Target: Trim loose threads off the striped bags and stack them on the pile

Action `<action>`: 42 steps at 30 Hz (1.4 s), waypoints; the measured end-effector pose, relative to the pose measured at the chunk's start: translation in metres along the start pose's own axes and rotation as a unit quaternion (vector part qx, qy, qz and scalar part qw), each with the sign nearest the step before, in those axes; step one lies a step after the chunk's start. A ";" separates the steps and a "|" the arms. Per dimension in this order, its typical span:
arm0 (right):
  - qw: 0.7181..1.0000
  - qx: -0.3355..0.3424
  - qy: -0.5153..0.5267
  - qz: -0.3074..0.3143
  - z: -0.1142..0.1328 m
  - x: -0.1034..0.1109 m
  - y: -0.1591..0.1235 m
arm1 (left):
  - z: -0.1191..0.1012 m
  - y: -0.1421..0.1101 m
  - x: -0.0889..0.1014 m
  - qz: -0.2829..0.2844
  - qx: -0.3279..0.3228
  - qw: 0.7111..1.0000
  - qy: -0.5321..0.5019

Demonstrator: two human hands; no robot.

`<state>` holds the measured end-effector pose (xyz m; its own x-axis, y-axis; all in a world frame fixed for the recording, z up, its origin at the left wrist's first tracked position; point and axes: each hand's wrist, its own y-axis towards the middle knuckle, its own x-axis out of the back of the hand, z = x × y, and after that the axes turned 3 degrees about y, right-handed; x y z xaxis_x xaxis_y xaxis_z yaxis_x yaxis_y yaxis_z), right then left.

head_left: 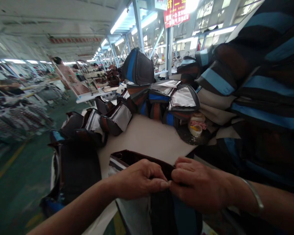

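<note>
A partly sewn bag piece in dark grey, blue and white stands at the front edge of the table, its brown-edged opening facing up. My left hand pinches the near rim, thumb and fingers closed on the fabric. Right beside it, my right hand grips the same rim with curled fingers, the two thumbs almost touching. A bangle circles my right wrist. The inside of the bag piece is mostly dark, and my hands cover the middle of its edge.
Several bag pieces stand along the table's left side, with a large dark one nearest. Blue-striped bags are piled high on the right. A small tub sits on a dark round base on the pale tabletop. A person stands farther back.
</note>
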<state>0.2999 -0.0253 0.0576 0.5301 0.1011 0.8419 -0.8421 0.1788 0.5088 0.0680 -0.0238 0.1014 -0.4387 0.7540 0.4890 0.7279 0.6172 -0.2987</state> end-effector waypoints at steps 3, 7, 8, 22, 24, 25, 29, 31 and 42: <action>0.976 -0.068 0.202 -0.050 0.003 0.012 -0.002 | -0.008 -0.003 -0.005 -0.030 -0.046 0.997 0.048; 0.866 -0.277 0.414 -0.047 -0.006 0.034 0.004 | -0.025 -0.012 -0.009 -0.077 -0.062 0.991 0.091; 0.861 -0.288 0.418 -0.015 -0.009 0.039 0.007 | -0.029 -0.013 -0.010 -0.092 -0.060 0.989 0.096; 0.854 -0.225 0.453 0.118 -0.033 0.048 0.046 | 0.003 -0.029 0.003 -0.192 -0.098 0.971 -0.107; 0.835 -0.203 0.500 0.106 -0.039 0.036 0.042 | 0.008 -0.040 0.002 -0.181 -0.100 0.967 -0.151; 0.823 -0.195 0.524 0.098 -0.040 0.030 0.041 | 0.007 -0.046 0.003 -0.170 -0.093 0.968 -0.161; 0.830 -0.151 0.531 0.073 -0.030 0.019 0.042 | -0.016 -0.065 0.010 -0.118 -0.032 0.988 -0.099; 0.851 -0.121 0.509 0.048 -0.023 0.017 0.046 | -0.032 -0.069 0.010 -0.120 0.003 0.992 -0.042; 0.864 -0.159 0.477 0.011 -0.012 0.021 0.054 | -0.044 -0.050 -0.017 -0.191 0.090 0.975 -0.072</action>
<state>0.2664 -0.0020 0.1004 0.4820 0.8418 0.2431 -0.8641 0.4107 0.2911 0.0622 -0.0777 0.1441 -0.7390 0.4771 0.4757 0.3985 0.8788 -0.2624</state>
